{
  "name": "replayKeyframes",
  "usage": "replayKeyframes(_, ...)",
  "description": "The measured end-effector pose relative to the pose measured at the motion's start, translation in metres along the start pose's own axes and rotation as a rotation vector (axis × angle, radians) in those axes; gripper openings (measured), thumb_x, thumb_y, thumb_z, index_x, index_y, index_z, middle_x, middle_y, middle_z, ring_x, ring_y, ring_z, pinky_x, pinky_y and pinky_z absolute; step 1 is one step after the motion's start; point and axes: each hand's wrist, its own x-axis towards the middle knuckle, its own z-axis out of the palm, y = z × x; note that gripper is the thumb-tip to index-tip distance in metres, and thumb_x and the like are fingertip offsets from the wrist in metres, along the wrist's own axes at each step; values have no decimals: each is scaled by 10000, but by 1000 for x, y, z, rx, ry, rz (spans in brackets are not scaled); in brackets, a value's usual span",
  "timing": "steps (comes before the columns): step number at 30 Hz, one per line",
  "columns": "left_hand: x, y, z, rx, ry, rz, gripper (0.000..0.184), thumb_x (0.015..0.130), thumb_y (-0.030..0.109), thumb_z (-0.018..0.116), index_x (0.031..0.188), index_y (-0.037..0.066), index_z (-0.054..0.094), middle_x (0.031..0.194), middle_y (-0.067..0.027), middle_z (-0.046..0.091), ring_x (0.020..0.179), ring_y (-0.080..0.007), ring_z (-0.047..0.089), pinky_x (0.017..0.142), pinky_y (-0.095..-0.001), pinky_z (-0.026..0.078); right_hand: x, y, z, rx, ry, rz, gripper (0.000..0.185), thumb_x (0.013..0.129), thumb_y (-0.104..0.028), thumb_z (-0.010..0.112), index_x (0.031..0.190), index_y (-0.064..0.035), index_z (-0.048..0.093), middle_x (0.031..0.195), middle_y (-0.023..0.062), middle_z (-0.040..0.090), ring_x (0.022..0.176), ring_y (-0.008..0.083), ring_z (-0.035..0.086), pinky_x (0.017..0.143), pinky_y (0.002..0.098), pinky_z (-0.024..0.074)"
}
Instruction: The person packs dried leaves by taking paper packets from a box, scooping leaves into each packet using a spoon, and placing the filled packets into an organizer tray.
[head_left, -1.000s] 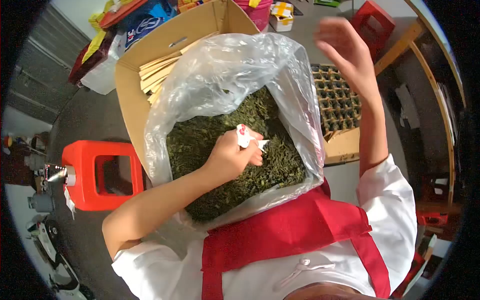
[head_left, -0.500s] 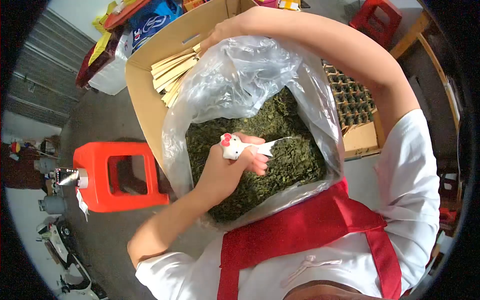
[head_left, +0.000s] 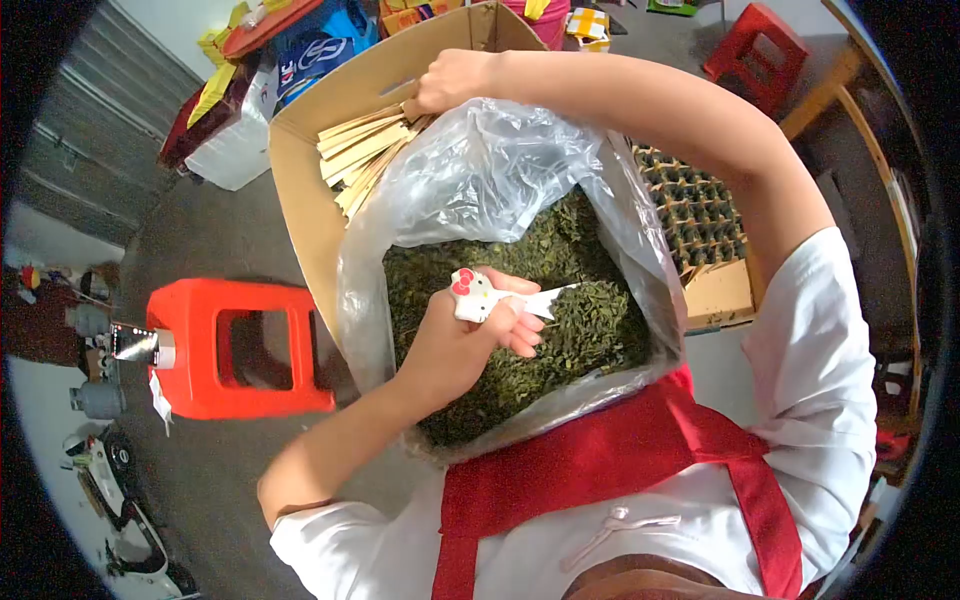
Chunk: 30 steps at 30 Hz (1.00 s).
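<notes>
My left hand point(head_left: 465, 335) is closed round the white handle of a scoop point(head_left: 482, 297) with a cat face and a pink bow. The scoop's tip is in dried green leaves point(head_left: 600, 320), inside a clear plastic bag point(head_left: 500, 150) that lines a cardboard box point(head_left: 300, 190). My right hand point(head_left: 455, 80) reaches over the bag to the far side of the box, its fingers closed at the end of a fanned bundle of flat tan paper strips point(head_left: 360, 150). Its fingertips are partly hidden.
To the right, a carton point(head_left: 722, 290) holds rows of upright tan packets with dark leaves at their tops. On the left stands a red stool point(head_left: 200, 370) with a phone point(head_left: 135, 344) at its edge. Another red stool point(head_left: 765, 55) is far right; a scooter point(head_left: 135, 520) is lower left.
My right hand has drawn back slightly toward me at the paper strips, and its fingers now show as closed. My left hand stays in the leaves with the scoop. The view has shifted slightly.
</notes>
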Motion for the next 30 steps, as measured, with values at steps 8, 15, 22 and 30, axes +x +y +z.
replayKeyframes(8, -4, 3, 1, 27, -10, 1, 271, 973, 115, 495, 1148, -82, 556, 890, -167, 661, 761, -185, 671, 702, -309, 578, -19, 14, -15, 86, 178, 74, 223, 858, -177, 561, 1054, -85, 614, 942, 130, 683, 910, 328, 667, 736, 436, 539)
replayKeyframes(15, -7, -3, -3, 13, 30, 40, 272, 984, 142, 519, 1139, -76, 564, 892, -175, 671, 758, -187, 676, 694, -312, 583, -74, 18, -86, 498, 550, 119, 128, 844, -127, 595, 924, -35, 558, 820, 167, 635, 788, 345, 631, 694, 434, 492)
replayKeyframes(22, -30, 5, -13, 9, 230, 55, 253, 975, 140, 525, 1133, -54, 555, 875, -160, 682, 723, -188, 674, 641, -311, 576, -151, -51, -162, 1190, 429, 439, 188, 903, -183, 677, 867, -24, 583, 792, 26, 640, 745, 59, 589, 634, 232, 463)
replayKeyframes(30, -64, 17, -30, 50, 494, 120, 254, 977, 114, 508, 1133, -79, 561, 865, -171, 670, 716, -194, 664, 650, -303, 568, -180, -127, -91, 1400, 336, 194, 654, 870, 98, 541, 1456, -106, 333, 1243, 82, 529, 941, 156, 588, 746, 285, 566)
